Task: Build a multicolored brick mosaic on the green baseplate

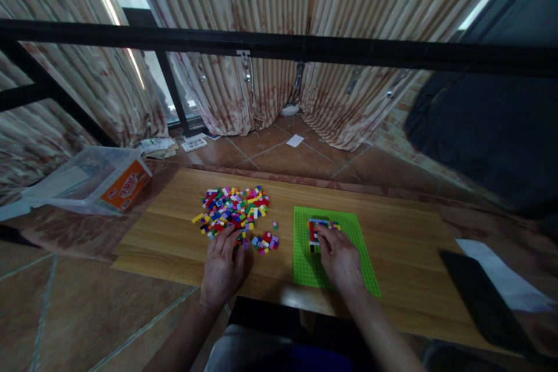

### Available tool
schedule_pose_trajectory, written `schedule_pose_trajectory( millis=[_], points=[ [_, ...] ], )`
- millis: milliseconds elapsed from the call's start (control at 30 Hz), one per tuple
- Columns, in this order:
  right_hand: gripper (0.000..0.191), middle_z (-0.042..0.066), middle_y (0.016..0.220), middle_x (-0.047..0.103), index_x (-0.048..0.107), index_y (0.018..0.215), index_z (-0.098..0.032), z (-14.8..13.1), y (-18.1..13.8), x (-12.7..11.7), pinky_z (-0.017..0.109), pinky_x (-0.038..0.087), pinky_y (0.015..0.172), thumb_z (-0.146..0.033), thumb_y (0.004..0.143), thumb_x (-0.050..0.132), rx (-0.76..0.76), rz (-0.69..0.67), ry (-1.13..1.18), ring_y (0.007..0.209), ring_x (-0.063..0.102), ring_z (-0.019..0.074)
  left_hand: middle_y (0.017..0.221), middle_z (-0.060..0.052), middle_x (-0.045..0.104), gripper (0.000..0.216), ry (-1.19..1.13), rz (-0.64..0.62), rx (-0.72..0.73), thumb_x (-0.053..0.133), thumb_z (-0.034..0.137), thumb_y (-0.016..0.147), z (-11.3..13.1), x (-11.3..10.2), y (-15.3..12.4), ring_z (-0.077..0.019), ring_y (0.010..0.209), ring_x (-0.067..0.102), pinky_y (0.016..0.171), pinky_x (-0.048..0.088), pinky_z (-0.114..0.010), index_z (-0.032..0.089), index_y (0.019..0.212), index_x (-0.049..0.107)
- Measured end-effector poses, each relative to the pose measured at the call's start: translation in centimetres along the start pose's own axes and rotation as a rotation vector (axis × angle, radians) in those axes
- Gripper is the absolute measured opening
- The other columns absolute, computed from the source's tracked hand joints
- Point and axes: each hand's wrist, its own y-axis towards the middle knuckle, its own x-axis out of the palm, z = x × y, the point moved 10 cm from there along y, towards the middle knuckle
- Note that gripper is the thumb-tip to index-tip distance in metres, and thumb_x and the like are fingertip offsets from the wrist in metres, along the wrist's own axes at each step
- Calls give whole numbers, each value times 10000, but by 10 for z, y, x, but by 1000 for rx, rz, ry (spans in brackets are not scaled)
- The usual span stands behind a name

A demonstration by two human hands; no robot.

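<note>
"Where is your left hand?"

"My left hand [222, 264] is at the six o'clock edge of the loose brick pile [235, 209], fingers bent down over the bricks. I can't tell whether they pinch one."

"And the right?"

"My right hand [343, 260] reaches in from five o'clock over the brick build [312, 235], fingers curled at it. They hide the contact, so I can't tell if a brick is pinched."

"Where does that build sit?"

"On the green baseplate [307, 270], a little toward eleven o'clock from its middle. The pile lies at nine to ten o'clock from the plate, well apart, both on the wooden desk [410, 256]."

"Anything between them?"

"A small brick cluster [265, 242], at about four o'clock from the pile, and a single brick [275, 225] just beside it."

"Further out?"

"A clear plastic tub [89, 195] past the desk, at nine to ten o'clock from the pile."
</note>
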Motion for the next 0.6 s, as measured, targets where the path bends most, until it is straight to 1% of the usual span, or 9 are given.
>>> schedule_pose_trajectory(
  millis=[333, 467, 600],
  points=[
    [263, 65, 990, 713, 653, 1085, -193, -6, -4, -3, 393, 501, 870, -227, 926, 446, -44, 54, 51, 899, 648, 207, 1244, -117, 571, 308, -4, -4, -3, 531, 204, 876, 0, 0, 1, -267, 1185, 510, 997, 441, -468, 188, 1184, 538],
    [273, 61, 1012, 711, 646, 1100, -190, -6, -7, -1, 386, 490, 888, -204, 927, 435, -73, 58, 32, 911, 645, 206, 1245, -119, 568, 304, -8, -6, -3, 529, 193, 875, 2, -1, 1, -258, 1182, 509, 1004, 438, -458, 184, 1178, 537],
    [298, 72, 1026, 708, 632, 1141, -181, -6, -10, 3, 376, 492, 865, -191, 929, 423, -89, 57, -3, 910, 642, 209, 1251, -120, 566, 305, -20, -5, -1, 526, 191, 876, 3, -1, 1, -254, 1174, 513, 1002, 442, -450, 183, 1181, 531]
  ],
)
